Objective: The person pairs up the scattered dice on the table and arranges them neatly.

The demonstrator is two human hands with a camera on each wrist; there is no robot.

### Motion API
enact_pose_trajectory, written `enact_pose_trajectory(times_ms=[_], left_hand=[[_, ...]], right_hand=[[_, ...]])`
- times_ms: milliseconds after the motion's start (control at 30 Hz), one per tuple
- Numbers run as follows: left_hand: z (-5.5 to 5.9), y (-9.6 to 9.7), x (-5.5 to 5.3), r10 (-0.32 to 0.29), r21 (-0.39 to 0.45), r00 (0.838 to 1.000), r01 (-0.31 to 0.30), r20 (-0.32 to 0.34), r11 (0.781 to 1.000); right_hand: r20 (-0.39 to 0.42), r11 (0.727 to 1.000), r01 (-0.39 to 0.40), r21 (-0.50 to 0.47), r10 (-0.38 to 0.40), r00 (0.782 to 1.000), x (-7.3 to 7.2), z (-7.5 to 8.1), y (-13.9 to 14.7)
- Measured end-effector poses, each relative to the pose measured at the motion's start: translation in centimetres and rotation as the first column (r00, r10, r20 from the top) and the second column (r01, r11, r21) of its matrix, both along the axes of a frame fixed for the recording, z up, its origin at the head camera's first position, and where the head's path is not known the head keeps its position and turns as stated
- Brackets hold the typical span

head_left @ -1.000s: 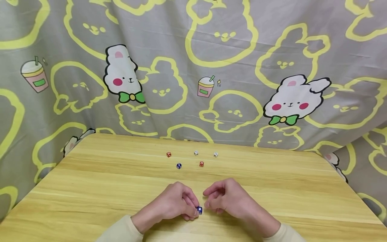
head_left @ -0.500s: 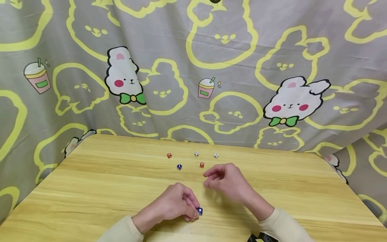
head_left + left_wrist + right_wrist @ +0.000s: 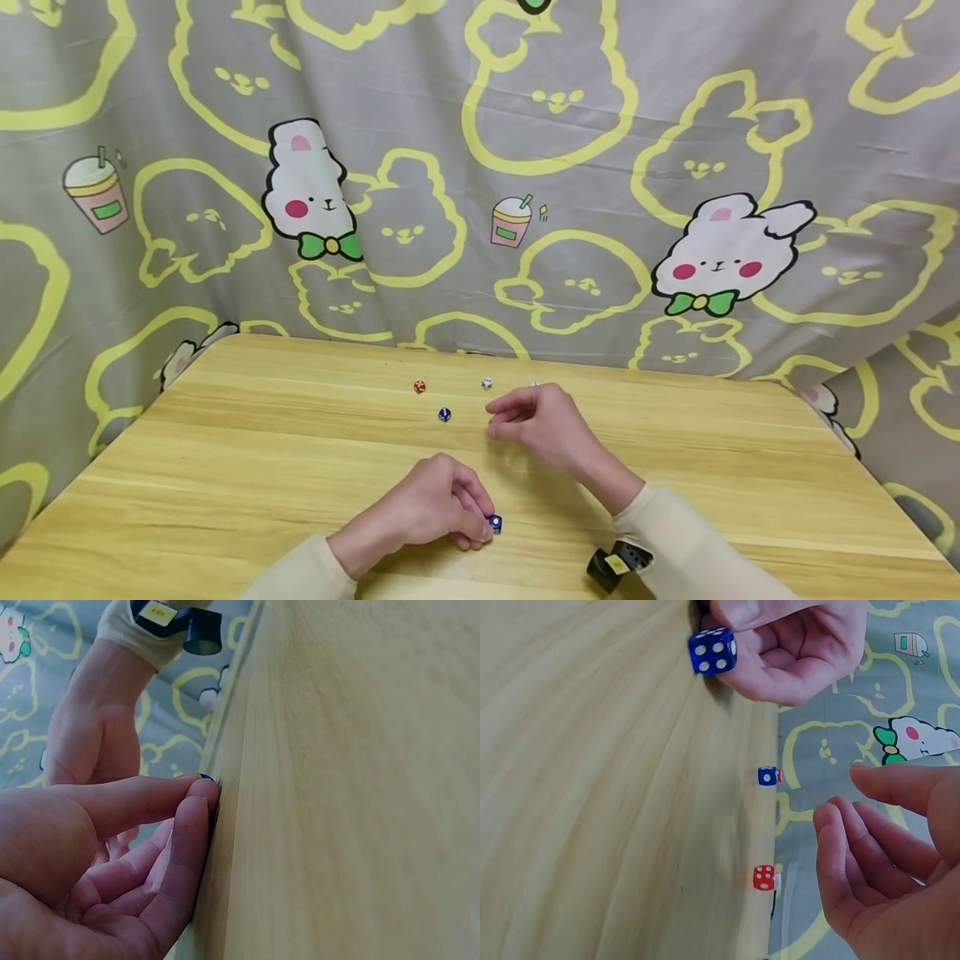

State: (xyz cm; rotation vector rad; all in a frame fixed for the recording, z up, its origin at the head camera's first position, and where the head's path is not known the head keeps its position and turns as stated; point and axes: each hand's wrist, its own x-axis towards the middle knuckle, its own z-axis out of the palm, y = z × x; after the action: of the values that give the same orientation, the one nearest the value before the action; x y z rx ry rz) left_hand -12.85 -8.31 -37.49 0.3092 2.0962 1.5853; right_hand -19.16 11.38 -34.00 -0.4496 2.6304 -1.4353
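Note:
Near the front of the wooden table, my left hand [image 3: 442, 504] pinches a blue die [image 3: 496, 523] with white pips between thumb and fingertips. That die shows large in the right wrist view, while just a sliver of blue is visible in the left wrist view. Farther forward, my right hand [image 3: 543, 425] hovers with thumb and fingers apart and nothing between them. Closest to it is a red die [image 3: 764, 877], seen in the right wrist view but covered by the hand in the head view. A second blue die [image 3: 445, 414] lies to the left of that hand.
Toward the back of the table [image 3: 300, 467] sit another red die [image 3: 420, 387] and a white die [image 3: 487, 383]. A second white die [image 3: 535, 384] is mostly covered by my right hand. A patterned curtain [image 3: 420, 192] hangs behind. A black camera [image 3: 611, 567] is strapped at my right sleeve.
My right hand has moved away from the left hand, forward and then slightly left, over the near red die. My left hand stays in place with its blue die.

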Motion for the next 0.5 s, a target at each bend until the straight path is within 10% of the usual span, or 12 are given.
enact_pose_trajectory(times_ms=[500], left_hand=[[0.1,0.0,0.0,-0.005,0.001,1.000,0.005,-0.002,1.000]], right_hand=[[0.007,0.999,-0.027,0.026,0.027,1.000,-1.6,-1.2,-2.3]])
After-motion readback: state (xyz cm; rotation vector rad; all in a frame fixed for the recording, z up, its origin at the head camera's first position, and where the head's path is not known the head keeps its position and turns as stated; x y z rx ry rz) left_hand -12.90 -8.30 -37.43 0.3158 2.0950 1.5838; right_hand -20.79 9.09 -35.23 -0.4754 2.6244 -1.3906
